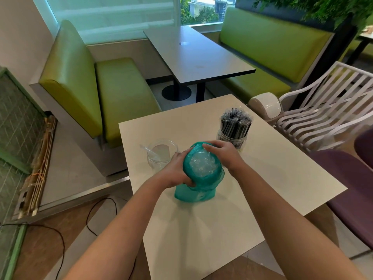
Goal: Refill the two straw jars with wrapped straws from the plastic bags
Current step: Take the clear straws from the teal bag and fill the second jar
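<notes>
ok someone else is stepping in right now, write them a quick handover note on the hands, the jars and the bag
Left hand: grips the left side of the green plastic bag, near its open mouth.
Right hand: grips the far right rim of the bag, holding it open.
The bag stands on the white table in front of the person, with clear wrapped straws visible inside.
Done: the right jar is packed with dark wrapped straws.
Left: the left jar, just left of the bag, holds only one or two clear straws. It looks like the bag's straws go there next.
</notes>
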Motion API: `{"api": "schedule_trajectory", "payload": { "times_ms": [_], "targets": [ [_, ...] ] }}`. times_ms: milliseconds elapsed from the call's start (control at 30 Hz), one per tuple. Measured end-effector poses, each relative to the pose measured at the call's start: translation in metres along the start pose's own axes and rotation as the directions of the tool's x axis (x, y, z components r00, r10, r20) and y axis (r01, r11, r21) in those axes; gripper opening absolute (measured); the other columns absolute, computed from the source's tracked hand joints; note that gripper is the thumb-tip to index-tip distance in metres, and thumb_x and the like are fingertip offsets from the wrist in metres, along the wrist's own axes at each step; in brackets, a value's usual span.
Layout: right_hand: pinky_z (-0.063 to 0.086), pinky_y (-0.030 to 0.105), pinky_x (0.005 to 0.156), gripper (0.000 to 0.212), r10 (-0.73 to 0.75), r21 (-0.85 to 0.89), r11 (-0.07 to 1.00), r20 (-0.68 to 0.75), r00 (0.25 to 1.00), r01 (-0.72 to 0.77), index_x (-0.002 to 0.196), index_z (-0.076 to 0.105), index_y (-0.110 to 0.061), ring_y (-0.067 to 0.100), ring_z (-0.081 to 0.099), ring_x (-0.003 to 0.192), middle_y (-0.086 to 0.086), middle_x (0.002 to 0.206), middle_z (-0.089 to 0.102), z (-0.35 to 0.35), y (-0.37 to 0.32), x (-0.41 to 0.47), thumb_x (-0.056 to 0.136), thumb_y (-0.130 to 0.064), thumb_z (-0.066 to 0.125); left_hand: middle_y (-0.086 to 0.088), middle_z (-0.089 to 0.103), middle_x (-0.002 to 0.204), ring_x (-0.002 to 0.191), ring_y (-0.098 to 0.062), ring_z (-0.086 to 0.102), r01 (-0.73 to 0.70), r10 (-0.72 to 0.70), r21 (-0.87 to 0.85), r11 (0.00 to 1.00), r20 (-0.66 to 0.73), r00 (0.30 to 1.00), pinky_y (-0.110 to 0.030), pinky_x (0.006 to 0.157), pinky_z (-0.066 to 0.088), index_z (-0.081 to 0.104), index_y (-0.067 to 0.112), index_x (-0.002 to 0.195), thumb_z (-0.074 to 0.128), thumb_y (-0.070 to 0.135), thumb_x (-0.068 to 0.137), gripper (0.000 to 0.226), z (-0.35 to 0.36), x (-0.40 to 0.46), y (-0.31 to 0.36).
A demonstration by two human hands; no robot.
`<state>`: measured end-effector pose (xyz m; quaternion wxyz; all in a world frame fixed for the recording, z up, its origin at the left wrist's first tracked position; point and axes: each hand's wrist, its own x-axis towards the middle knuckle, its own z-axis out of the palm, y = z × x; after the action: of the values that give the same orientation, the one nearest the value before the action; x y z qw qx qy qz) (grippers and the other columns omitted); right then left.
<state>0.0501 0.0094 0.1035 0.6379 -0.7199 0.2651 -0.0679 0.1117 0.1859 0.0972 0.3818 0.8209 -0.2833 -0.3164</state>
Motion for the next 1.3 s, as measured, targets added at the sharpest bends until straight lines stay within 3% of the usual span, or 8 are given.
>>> {"api": "schedule_trajectory", "payload": {
  "times_ms": [133,333,567,667,767,1033,1200,1300],
  "targets": [
    [0.053,0.018,0.055,0.023,0.086,0.016,0.996,-0.012,0.996,-0.085,0.105,0.069,-0.001,0.014,0.063,0.069,0.007,0.084,0.067,0.003,-0.003,0.011,0.087,-0.016,0.07,0.0,0.033,0.128,0.116,-0.014,0.038,0.004,-0.004,0.011,1.0,0.001,1.0,-0.017,0.094,0.035,0.035,0.026,0.147,0.085,0.0,0.063,0.101,0.001,0.001,-0.004],
    [0.048,0.019,0.049,0.019,0.141,-0.014,0.99,-0.001,0.99,-0.141,0.083,0.065,-0.012,0.014,0.061,0.064,0.004,0.077,0.065,0.007,-0.002,0.021,0.087,-0.03,0.071,0.001,0.033,0.127,0.118,-0.017,0.042,0.036,-0.037,0.018,0.999,0.045,0.998,-0.019,0.093,0.043,0.048,0.015,0.136,0.086,0.0,0.063,0.084,0.003,0.002,-0.012],
    [0.053,0.035,0.071,0.018,0.287,0.005,0.958,-0.036,0.957,-0.287,0.105,0.067,-0.001,0.024,0.063,0.077,0.01,0.085,0.065,0.009,0.031,0.021,0.09,-0.008,0.064,0.004,0.033,0.124,0.111,-0.017,0.045,0.072,-0.072,0.057,0.996,-0.015,0.997,-0.032,0.107,0.039,0.052,0.022,0.129,0.089,0.009,0.061,0.079,0.012,0.006,-0.021],
    [0.053,0.036,0.084,0.014,0.2,0.134,0.972,-0.052,0.978,-0.191,0.103,0.066,-0.016,0.022,0.065,0.097,0.006,0.1,0.068,0.011,0.036,0.01,0.094,-0.026,0.061,0.002,0.033,0.128,0.109,-0.017,0.047,0.095,-0.09,0.046,0.994,-0.098,0.991,-0.03,0.105,0.038,0.05,0.023,0.131,0.09,0.013,0.061,0.082,0.015,0.008,-0.026],
    [0.053,0.027,0.078,0.014,0.075,0.233,0.97,-0.044,0.996,-0.063,0.095,0.067,-0.027,0.014,0.064,0.097,0.001,0.105,0.069,0.012,0.033,-0.004,0.095,-0.036,0.058,0.001,0.033,0.134,0.118,-0.023,0.05,0.128,-0.119,0.042,0.991,-0.174,0.978,-0.039,0.109,0.038,0.046,0.023,0.136,0.092,0.02,0.059,0.09,0.019,0.01,-0.031],
    [0.052,0.024,0.074,0.021,0.052,-0.07,0.996,-0.118,0.992,-0.06,0.101,0.068,-0.019,0.018,0.061,0.1,0.002,0.105,0.066,0.009,0.064,-0.015,0.091,-0.004,0.059,-0.003,0.04,0.133,0.122,-0.025,0.049,0.144,-0.14,0.003,0.99,-0.2,0.97,-0.041,0.109,0.039,0.044,0.024,0.14,0.093,0.019,0.056,0.097,0.035,0.007,-0.049],
    [0.05,0.028,0.085,0.034,-0.018,-0.054,0.999,-0.142,0.99,0.01,0.106,0.067,-0.027,0.013,0.055,0.104,-0.001,0.119,0.058,0.012,0.058,-0.014,0.088,-0.001,0.056,-0.002,0.036,0.137,0.129,-0.025,0.03,0.146,-0.091,0.159,0.976,-0.308,0.947,-0.036,0.111,0.03,0.034,0.027,0.145,0.091,0.031,0.057,0.105,0.033,0.003,-0.05],
    [0.053,0.02,0.075,0.051,-0.083,0.061,0.994,-0.093,0.992,0.089,0.109,0.069,-0.031,0.012,0.06,0.102,-0.002,0.115,0.064,0.012,0.048,-0.02,0.084,0.009,0.05,0.005,0.032,0.141,0.134,-0.02,0.028,0.021,-0.011,0.033,0.999,-0.278,0.961,-0.042,0.115,0.029,0.023,0.037,0.147,0.093,0.035,0.047,0.122,0.029,0.002,-0.052]
  ]
}}
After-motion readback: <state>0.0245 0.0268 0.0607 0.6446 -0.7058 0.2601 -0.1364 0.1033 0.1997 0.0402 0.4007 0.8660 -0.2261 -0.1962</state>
